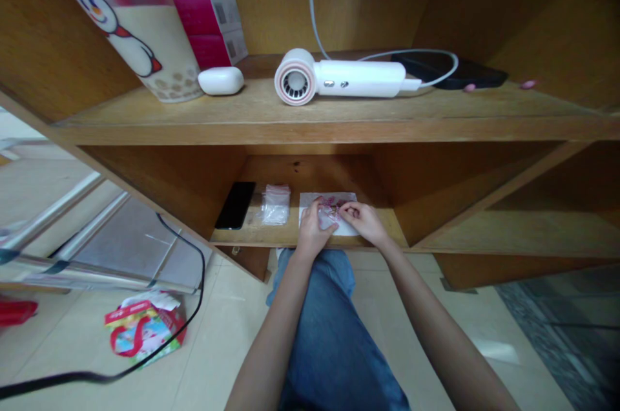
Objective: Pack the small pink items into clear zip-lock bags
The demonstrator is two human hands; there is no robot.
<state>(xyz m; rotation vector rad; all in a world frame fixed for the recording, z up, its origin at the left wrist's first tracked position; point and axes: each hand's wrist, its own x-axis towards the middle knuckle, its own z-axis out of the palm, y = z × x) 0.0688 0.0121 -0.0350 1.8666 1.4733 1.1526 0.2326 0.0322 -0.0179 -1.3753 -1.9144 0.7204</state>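
Both hands work on the lower wooden shelf (252, 233). My left hand (311, 228) and my right hand (362, 220) are closed in a pinch on a small clear plastic bag with pink contents (330, 211). The bag rests over a white sheet (310, 201) lying flat on the shelf. To the left of my hands lies a stack of small clear bags (276, 203), and further left a black phone (235, 205).
The upper shelf (314, 117) carries a white handheld fan (339, 78) with a cable, a white earbud case (221, 80), a snowman cup (140, 30), pink boxes (203, 4) and a dark phone (455, 72). A colourful bag (145, 332) and black cable (194, 295) lie on the floor.
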